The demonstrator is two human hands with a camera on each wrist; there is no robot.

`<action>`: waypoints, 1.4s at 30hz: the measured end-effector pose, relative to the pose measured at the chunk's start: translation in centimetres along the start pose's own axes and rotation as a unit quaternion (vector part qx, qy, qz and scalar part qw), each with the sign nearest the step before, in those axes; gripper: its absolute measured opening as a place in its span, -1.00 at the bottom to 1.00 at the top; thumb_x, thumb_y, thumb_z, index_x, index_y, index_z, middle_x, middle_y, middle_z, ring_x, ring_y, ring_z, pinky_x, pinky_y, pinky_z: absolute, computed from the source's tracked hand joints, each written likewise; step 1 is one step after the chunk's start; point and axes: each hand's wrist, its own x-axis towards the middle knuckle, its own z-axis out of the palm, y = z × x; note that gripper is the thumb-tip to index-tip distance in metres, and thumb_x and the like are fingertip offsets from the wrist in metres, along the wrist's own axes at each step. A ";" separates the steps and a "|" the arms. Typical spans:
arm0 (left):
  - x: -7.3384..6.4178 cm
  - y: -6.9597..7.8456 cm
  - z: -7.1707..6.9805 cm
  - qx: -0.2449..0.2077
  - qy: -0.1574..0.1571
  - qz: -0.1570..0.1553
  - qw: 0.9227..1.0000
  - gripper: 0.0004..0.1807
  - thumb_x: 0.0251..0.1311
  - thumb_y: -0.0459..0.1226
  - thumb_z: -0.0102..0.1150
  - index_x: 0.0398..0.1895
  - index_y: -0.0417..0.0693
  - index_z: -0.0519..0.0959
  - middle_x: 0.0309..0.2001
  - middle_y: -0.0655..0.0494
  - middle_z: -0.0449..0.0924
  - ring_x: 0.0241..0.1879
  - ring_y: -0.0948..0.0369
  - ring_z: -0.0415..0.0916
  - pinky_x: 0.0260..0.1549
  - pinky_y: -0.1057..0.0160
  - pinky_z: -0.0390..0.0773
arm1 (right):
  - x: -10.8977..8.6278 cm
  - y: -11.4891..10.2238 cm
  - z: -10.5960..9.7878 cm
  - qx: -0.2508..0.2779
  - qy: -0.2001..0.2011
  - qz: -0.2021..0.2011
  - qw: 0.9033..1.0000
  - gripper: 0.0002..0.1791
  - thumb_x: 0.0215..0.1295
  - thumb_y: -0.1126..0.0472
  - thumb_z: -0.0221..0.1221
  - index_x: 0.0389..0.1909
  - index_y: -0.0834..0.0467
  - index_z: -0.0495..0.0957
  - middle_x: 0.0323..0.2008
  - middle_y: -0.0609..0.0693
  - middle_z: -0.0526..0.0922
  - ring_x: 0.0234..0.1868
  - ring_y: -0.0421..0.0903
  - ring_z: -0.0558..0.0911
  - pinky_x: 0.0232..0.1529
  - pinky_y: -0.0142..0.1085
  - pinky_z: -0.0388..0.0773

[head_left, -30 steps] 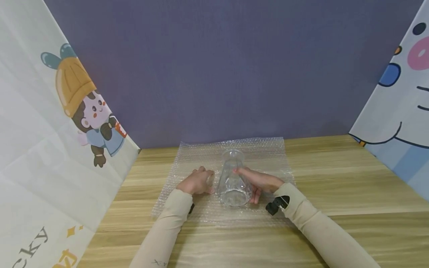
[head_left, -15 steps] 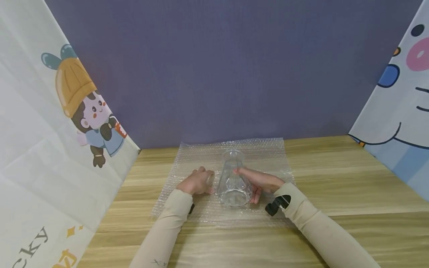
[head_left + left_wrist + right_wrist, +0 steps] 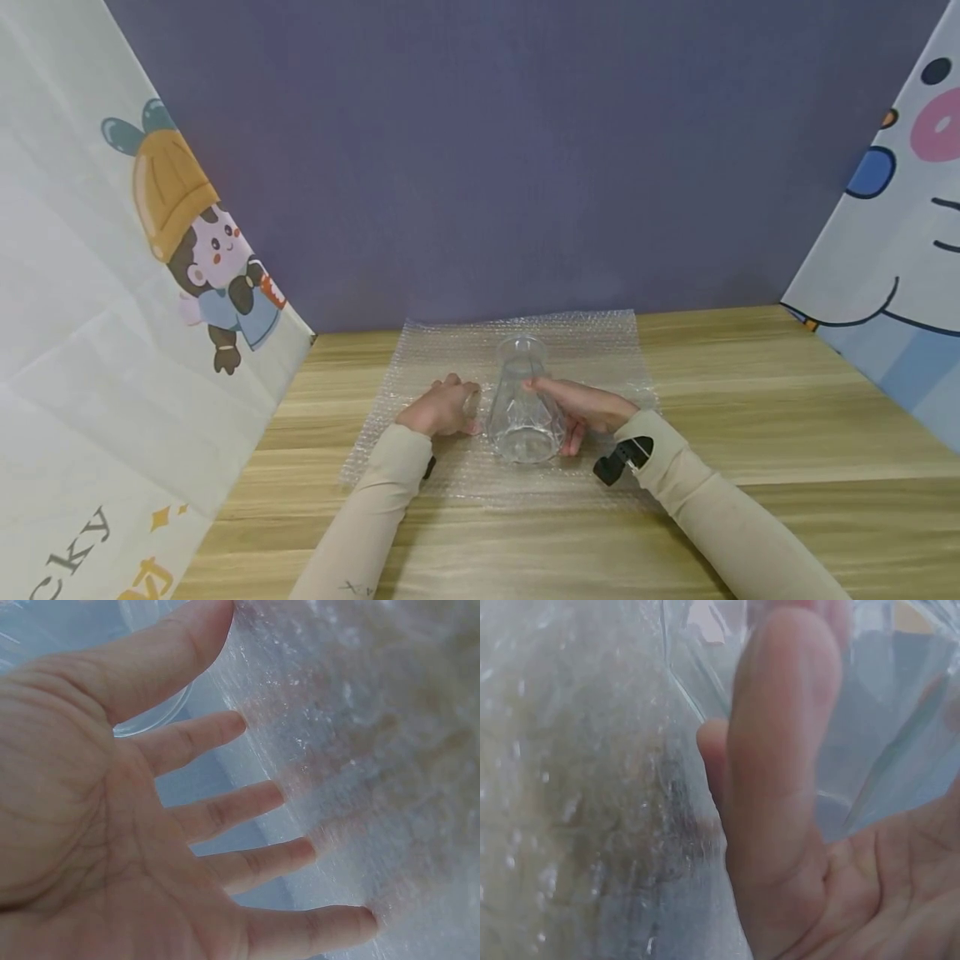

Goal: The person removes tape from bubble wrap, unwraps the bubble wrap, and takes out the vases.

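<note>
Right hand (image 3: 588, 406) holds a clear glass vase (image 3: 519, 421), left hand (image 3: 439, 408) just beside it

Nearest are two cream sleeves, the left sleeve (image 3: 352, 525) with a small dark mark, the right sleeve (image 3: 735, 517) reaching in from the lower right corner. A black strap device (image 3: 624, 460) sits at the right wrist. Both forearms cross the near part of a wood-grain worktop (image 3: 735, 375).

Beyond the cuffs, the left hand hangs over the bubble wrap (image 3: 438, 354) with its fingers (image 3: 225, 811) spread apart — they grip nothing, and whether their tips touch the wrap I cannot tell. The right hand is clamped on the vase: its thumb lies across the glass and its other fingers sit along the right side.

The vase is near the middle of the bubble wrap, between the two hands, its wide base towards the person and its flared rim away. Whether it stands or is tipped I cannot tell.

The wrap lies flat, its far edge at the foot of a purple-blue backdrop (image 3: 487, 167). A white sheet (image 3: 67, 208) at the left carries a cartoon figure (image 3: 217, 258) in an orange hat; at the right is a printed panel (image 3: 855, 283) with a blue oval.
</note>
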 end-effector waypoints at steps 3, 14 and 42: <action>-0.1 0.0 0.0 -0.003 0.000 -0.003 1.000 -0.16 0.12 -0.09 0.46 0.50 0.02 0.36 0.45 -0.20 0.30 0.49 -0.29 0.17 0.37 -0.36 0.35 | -0.1 0.1 0.0 0.000 -0.001 -0.005 1.000 0.06 0.37 -0.44 -0.07 0.62 0.19 -0.07 -0.43 0.37 0.73 -0.75 -0.07 0.66 -0.72 -0.27 0.64; -0.3 0.2 0.0 -0.002 0.004 -0.003 1.000 -0.15 0.10 -0.09 0.47 0.50 0.02 0.37 0.41 -0.19 0.33 0.46 -0.28 0.21 0.34 -0.35 0.39 | -0.7 -0.1 -0.3 0.010 -0.013 -0.026 1.000 0.06 0.38 -0.43 -0.08 0.64 0.16 -0.15 -0.48 0.29 0.73 -0.74 -0.09 0.66 -0.70 -0.27 0.65; 0.0 0.4 0.1 0.002 0.001 -0.006 1.000 -0.16 0.13 -0.11 0.45 0.50 0.00 0.36 0.41 -0.22 0.32 0.48 -0.32 0.17 0.39 -0.34 0.34 | -0.9 -0.7 -1.5 0.048 -0.007 -0.072 0.996 -0.18 0.50 -0.31 -0.20 0.40 0.33 0.12 -0.48 0.15 0.72 -0.68 -0.09 0.67 -0.64 -0.29 0.68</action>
